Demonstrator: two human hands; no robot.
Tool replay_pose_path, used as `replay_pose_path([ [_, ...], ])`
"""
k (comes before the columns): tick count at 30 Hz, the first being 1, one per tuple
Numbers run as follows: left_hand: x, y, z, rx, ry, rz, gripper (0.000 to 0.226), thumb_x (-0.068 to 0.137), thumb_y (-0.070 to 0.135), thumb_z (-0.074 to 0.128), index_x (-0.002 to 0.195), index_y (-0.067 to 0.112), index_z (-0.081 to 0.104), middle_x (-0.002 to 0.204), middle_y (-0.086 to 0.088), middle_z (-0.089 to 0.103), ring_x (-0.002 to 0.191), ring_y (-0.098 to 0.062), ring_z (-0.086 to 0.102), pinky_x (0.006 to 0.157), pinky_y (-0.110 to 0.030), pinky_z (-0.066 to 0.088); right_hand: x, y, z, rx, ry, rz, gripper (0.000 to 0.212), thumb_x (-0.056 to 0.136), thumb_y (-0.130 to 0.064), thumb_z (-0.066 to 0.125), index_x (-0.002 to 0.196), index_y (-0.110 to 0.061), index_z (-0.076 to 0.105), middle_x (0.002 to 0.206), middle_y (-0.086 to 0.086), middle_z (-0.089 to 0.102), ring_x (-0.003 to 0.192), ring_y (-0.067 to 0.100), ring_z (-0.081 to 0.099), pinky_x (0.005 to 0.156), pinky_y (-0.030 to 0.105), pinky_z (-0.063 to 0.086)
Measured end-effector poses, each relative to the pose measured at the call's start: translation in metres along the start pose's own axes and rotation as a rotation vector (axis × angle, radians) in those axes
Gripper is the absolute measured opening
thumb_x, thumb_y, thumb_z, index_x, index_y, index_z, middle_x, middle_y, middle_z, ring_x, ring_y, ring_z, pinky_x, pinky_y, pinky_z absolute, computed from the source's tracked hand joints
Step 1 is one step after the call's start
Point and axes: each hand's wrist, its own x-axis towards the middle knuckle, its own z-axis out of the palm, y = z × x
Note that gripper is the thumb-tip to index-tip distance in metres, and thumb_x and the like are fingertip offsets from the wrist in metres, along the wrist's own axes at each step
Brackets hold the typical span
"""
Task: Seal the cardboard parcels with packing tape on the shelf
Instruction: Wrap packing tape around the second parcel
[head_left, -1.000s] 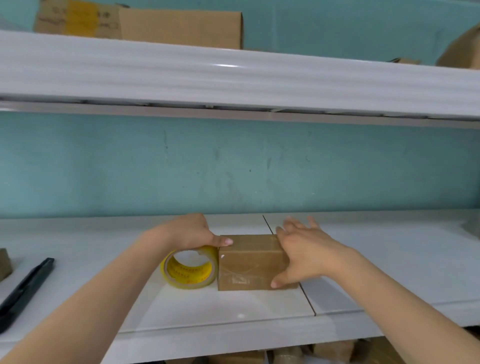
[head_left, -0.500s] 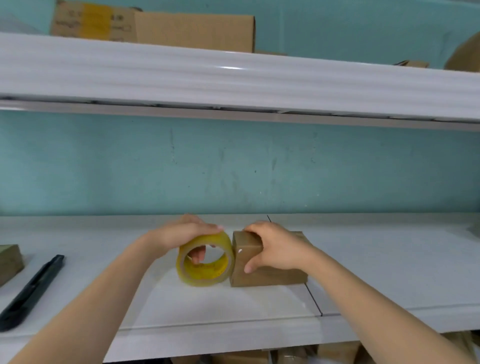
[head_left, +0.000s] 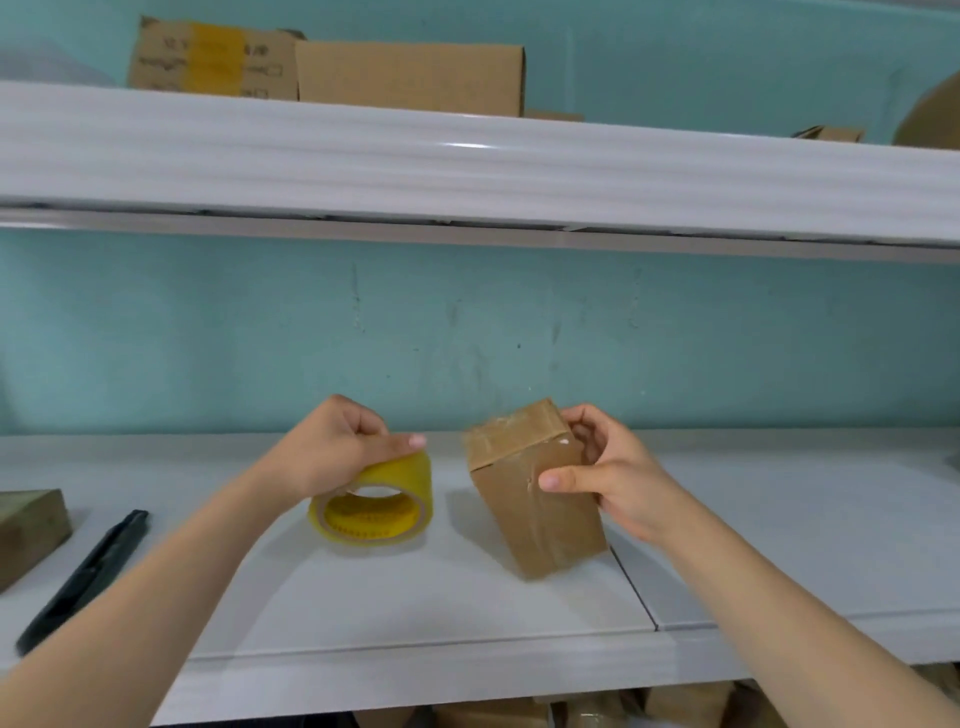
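On the white shelf (head_left: 779, 519), the one parcel (head_left: 535, 514) that lay flat against the one tape roll (head_left: 379, 512) half a second ago is now tilted and apart from it, with the right grip (head_left: 618, 483) curled round its upper end. The left grip (head_left: 332, 452) holds the yellow roll from above. The print on the roll's core is too blurred to read.

Brown parcel (head_left: 535, 499) tilted, yellow tape roll (head_left: 379, 506) beside

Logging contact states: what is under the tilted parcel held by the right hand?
Only the white shelf shows beneath the parcel, whose lower edge seems to rest on it. The parcel's underside itself is hidden.
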Motion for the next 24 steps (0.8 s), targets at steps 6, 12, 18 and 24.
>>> replay_pose_path([
  [6, 0.003, -0.003, 0.038, 0.009, -0.077, -0.107, 0.045, 0.075, 0.038, 0.074, 0.053, 0.011, 0.046, 0.044, -0.004, 0.033, 0.034, -0.014, 0.031, 0.038, -0.016, 0.029, -0.01, 0.015, -0.002, 0.164, -0.048, 0.009, 0.091, 0.019, -0.027, 0.096, 0.097, -0.008, 0.055, 0.082, 0.0, 0.072, 0.078, 0.012, 0.068, 0.066, 0.023, 0.054],
  [12, 0.014, 0.019, 0.06, 0.066, -0.134, -0.106, 0.051, 0.076, 0.043, 0.072, 0.046, 0.017, 0.04, 0.043, -0.004, 0.034, 0.033, -0.014, 0.034, 0.04, -0.017, 0.035, -0.012, -0.017, -0.027, -0.187, -0.175, 0.199, 0.086, 0.039, -0.018, 0.087, 0.117, -0.007, 0.051, 0.108, 0.001, 0.067, 0.101, 0.014, 0.065, 0.084, 0.025, 0.051],
  [18, 0.021, 0.024, 0.069, 0.054, -0.123, -0.088, 0.054, 0.077, 0.041, 0.072, 0.042, 0.017, 0.039, 0.034, 0.003, 0.032, 0.029, -0.011, 0.034, 0.037, -0.015, 0.032, -0.015, -0.073, -0.011, -1.243, -0.345, -0.064, 0.115, 0.07, -0.04, 0.078, 0.15, -0.012, 0.0, 0.158, -0.004, 0.003, 0.145, 0.009, 0.004, 0.114, 0.021, 0.004],
  [24, 0.027, 0.021, 0.069, 0.067, -0.083, -0.105, 0.054, 0.079, 0.04, 0.071, 0.039, 0.018, 0.04, 0.033, 0.002, 0.035, 0.03, -0.014, 0.036, 0.039, -0.018, 0.033, 0.001, -0.063, 0.028, -1.533, -0.396, -0.109, 0.107, 0.074, -0.058, 0.064, 0.148, -0.004, 0.009, 0.159, 0.012, 0.006, 0.147, 0.022, 0.007, 0.119, 0.033, 0.015],
])
